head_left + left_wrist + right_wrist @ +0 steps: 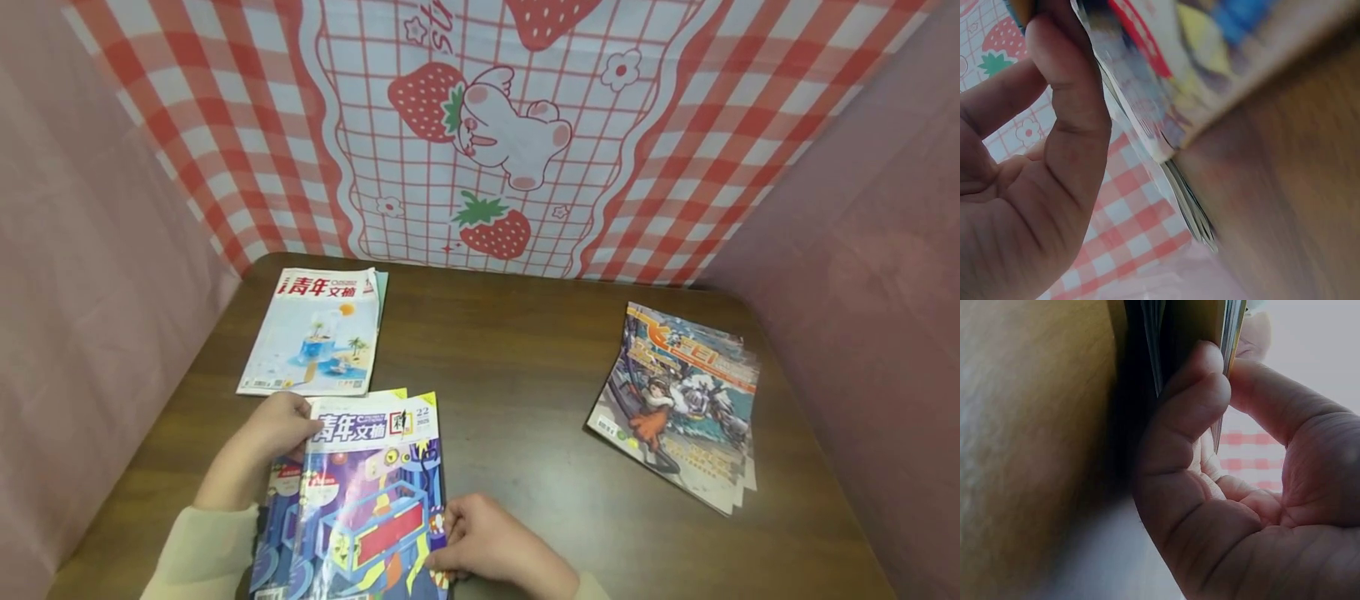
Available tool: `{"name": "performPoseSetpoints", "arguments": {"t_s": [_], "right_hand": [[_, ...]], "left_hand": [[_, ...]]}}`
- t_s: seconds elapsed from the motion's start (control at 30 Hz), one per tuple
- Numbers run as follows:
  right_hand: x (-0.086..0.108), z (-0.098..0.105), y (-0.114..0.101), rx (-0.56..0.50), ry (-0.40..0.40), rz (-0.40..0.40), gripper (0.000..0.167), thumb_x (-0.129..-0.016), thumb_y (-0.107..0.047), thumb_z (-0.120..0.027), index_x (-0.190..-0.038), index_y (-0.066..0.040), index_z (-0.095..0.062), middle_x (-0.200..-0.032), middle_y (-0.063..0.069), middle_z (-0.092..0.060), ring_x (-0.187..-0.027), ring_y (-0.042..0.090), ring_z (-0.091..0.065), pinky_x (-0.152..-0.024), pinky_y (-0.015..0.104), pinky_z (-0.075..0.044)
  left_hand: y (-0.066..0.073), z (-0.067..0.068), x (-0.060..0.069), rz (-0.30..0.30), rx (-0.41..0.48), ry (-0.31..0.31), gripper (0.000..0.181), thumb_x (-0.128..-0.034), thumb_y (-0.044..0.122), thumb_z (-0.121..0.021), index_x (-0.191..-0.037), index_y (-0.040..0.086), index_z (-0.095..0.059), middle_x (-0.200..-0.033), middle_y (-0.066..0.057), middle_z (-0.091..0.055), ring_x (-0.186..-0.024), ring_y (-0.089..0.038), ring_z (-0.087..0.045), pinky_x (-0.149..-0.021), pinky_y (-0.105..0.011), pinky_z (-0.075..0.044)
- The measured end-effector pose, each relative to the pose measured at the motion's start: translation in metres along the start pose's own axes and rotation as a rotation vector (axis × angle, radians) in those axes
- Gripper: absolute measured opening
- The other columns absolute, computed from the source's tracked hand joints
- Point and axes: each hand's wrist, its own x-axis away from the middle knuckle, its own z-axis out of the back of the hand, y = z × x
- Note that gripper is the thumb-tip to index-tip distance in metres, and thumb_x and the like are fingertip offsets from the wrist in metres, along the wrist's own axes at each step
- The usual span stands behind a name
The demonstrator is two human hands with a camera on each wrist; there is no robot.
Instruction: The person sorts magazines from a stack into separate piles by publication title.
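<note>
Near the table's front edge are purple-covered magazines (375, 500), one lying offset over another magazine (276, 521) whose left side shows. My left hand (262, 429) grips the upper left edge, with its thumb on the cover. At the right edge my right hand (495, 537) pinches the magazines, thumb on the cover side and curled fingers beneath. The right wrist view shows the fingers (1179, 450) against the page edges, with a dark gap above the table. Blurred printed covers stand tilted beside my left hand in the left wrist view.
A white-covered magazine (307, 333) lies on others at the back left of the wooden table (510, 392). Several comic-style magazines (675, 408) lie fanned at the right. A strawberry-print checked cloth (480, 167) hangs behind, and pink cloth (862, 208) flanks both sides.
</note>
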Motion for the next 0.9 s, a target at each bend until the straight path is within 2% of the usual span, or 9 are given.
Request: {"name": "performPoseSetpoints", "arguments": {"t_s": [0.17,0.33,0.6,0.77,0.83,0.9], "right_hand": [[-0.0006,-0.0034,-0.0027,0.004,0.000,0.004,0.030,-0.077,-0.004,-0.087,-0.073,-0.006,-0.057,-0.057,0.006,-0.064,-0.047,0.012,-0.059,-0.043,0.021,-0.045],[-0.0013,-0.0047,-0.0025,0.020,0.016,0.006,0.031,-0.077,-0.005,-0.088,-0.072,-0.007,-0.057,-0.055,0.005,-0.063,-0.046,0.012,-0.056,-0.041,0.020,-0.043],[-0.0033,-0.0032,0.0000,0.019,0.035,0.016,0.030,-0.076,-0.004,-0.088,-0.070,-0.007,-0.058,-0.053,0.004,-0.062,-0.043,0.011,-0.054,-0.040,0.020,-0.042],[-0.0029,-0.0028,0.0030,0.143,0.103,0.068,0.032,-0.073,-0.010,-0.090,-0.067,-0.009,-0.058,-0.055,-0.002,-0.058,-0.049,0.008,-0.051,-0.043,0.022,-0.041],[-0.0021,-0.0011,0.0031,0.214,0.143,0.097,0.031,-0.073,-0.013,-0.090,-0.067,-0.009,-0.059,-0.057,-0.004,-0.055,-0.052,0.007,-0.048,-0.046,0.025,-0.041],[-0.0011,0.0021,0.0014,0.258,0.167,0.094,0.030,-0.074,-0.016,-0.089,-0.071,-0.008,-0.061,-0.060,-0.005,-0.055,-0.055,0.009,-0.049,-0.050,0.027,-0.042]], "left_hand": [[-0.0030,0.0044,0.0016,0.014,-0.053,0.007,0.022,-0.0897,0.000,-0.068,-0.073,-0.002,-0.054,-0.067,-0.012,-0.056,-0.050,-0.016,-0.056,-0.047,-0.029,-0.051],[-0.0052,0.0046,-0.0012,-0.002,-0.073,0.011,0.024,-0.0889,0.002,-0.069,-0.071,0.000,-0.054,-0.064,-0.010,-0.055,-0.050,-0.016,-0.055,-0.047,-0.029,-0.050],[-0.0022,0.0013,-0.0045,-0.040,-0.192,0.039,0.030,-0.0878,0.009,-0.071,-0.065,0.006,-0.051,-0.057,-0.005,-0.050,-0.049,-0.016,-0.050,-0.047,-0.030,-0.044],[0.0011,0.0002,-0.0052,-0.005,-0.246,0.058,0.025,-0.0884,0.011,-0.072,-0.071,0.001,-0.057,-0.066,-0.009,-0.056,-0.059,-0.022,-0.055,-0.054,-0.034,-0.048],[0.0036,0.0002,-0.0043,0.010,-0.260,0.068,0.023,-0.0880,0.012,-0.073,-0.078,-0.005,-0.061,-0.071,-0.013,-0.060,-0.064,-0.026,-0.059,-0.060,-0.039,-0.052],[0.0045,0.0000,-0.0033,0.009,-0.273,0.086,0.025,-0.0868,0.013,-0.073,-0.084,-0.009,-0.063,-0.076,-0.017,-0.062,-0.070,-0.030,-0.061,-0.067,-0.045,-0.054]]}}
